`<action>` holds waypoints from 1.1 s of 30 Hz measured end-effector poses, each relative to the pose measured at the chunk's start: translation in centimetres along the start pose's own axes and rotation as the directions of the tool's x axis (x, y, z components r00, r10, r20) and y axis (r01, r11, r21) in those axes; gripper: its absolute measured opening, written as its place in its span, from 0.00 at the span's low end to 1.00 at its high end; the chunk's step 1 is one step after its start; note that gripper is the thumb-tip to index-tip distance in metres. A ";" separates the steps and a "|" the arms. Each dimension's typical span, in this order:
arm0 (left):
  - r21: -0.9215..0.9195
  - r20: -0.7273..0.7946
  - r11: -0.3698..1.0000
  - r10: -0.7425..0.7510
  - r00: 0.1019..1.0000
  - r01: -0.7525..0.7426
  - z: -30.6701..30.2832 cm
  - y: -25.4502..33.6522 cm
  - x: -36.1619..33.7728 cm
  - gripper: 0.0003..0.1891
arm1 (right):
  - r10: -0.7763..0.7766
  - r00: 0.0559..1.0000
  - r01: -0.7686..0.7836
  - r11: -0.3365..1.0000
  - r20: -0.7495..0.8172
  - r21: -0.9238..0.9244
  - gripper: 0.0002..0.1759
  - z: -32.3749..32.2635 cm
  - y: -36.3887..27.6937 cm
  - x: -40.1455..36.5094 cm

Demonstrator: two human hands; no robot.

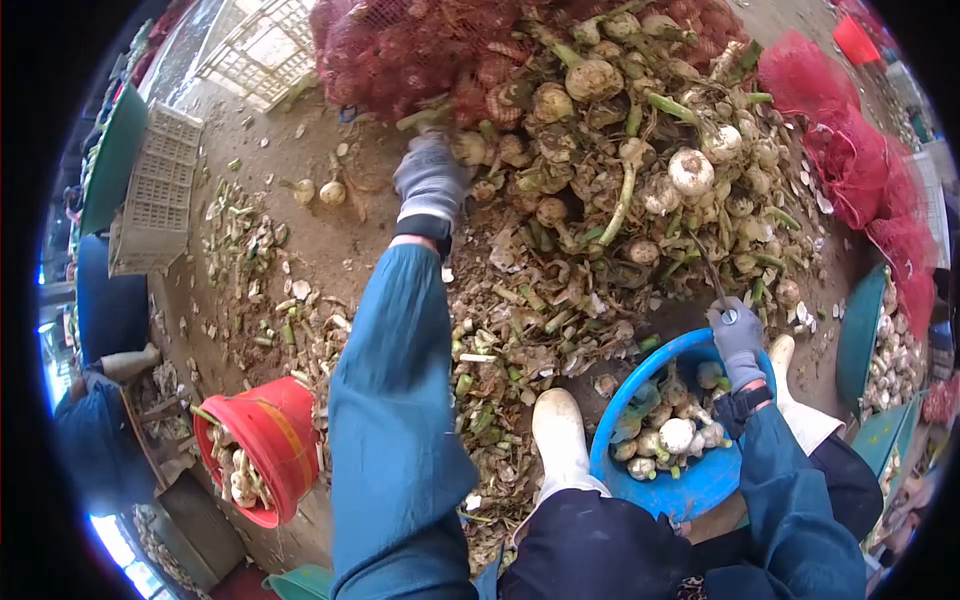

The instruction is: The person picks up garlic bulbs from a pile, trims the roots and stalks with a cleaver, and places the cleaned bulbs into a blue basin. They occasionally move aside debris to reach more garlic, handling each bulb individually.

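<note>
My left hand, in a grey knit glove, stretches out to the left edge of a large heap of garlic with stalks and roots still on. Its fingers are blurred, right at a green garlic stalk and beside some dirty bulbs; I cannot tell whether they grip anything. My right hand, gloved in grey too, is closed around a knife whose thin dark blade points up toward the heap. Below that hand, between my white boots, stands a blue tub partly filled with trimmed garlic bulbs.
Red mesh sacks lie behind the heap, with more red netting at right. A red bucket holding garlic tilts at left. White crates stand farther left. Cut stalks and peelings litter the ground.
</note>
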State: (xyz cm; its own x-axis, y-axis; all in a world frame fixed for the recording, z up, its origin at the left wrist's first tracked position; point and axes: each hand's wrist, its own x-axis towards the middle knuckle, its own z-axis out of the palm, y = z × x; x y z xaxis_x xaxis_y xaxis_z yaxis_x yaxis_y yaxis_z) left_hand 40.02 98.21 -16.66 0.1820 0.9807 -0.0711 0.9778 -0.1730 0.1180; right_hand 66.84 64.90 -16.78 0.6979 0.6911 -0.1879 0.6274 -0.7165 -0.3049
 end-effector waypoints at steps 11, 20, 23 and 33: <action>0.008 0.154 0.987 -0.161 0.975 0.162 2.6 -2.9 -2.1 0.21 | 0.018 0.998 -0.016 1.000 -0.063 0.023 0.07 0.9 0.4 0.0; -0.192 0.304 0.969 -0.094 0.948 0.158 1.7 -1.4 -3.7 0.18 | -0.006 0.997 0.005 1.000 -0.071 -0.012 0.07 1.1 0.4 0.3; -0.151 -0.222 0.955 0.219 0.950 -0.256 2.3 0.3 -4.5 0.21 | 0.003 1.000 -0.003 0.996 0.002 -0.085 0.08 0.9 0.5 0.6; 0.035 0.458 0.979 0.162 0.874 -0.200 2.4 -0.3 -4.6 0.20 | -0.083 0.955 0.077 0.997 0.285 0.031 0.09 -1.2 -3.7 0.6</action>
State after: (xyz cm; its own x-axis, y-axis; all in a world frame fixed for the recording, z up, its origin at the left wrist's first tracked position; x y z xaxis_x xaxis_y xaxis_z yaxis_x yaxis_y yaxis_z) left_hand 39.16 93.54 -18.74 0.3648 0.7873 -0.4971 0.9248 -0.3684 0.0952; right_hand 65.36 67.83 -14.67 0.5159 0.7463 -0.4206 0.6683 -0.6578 -0.3474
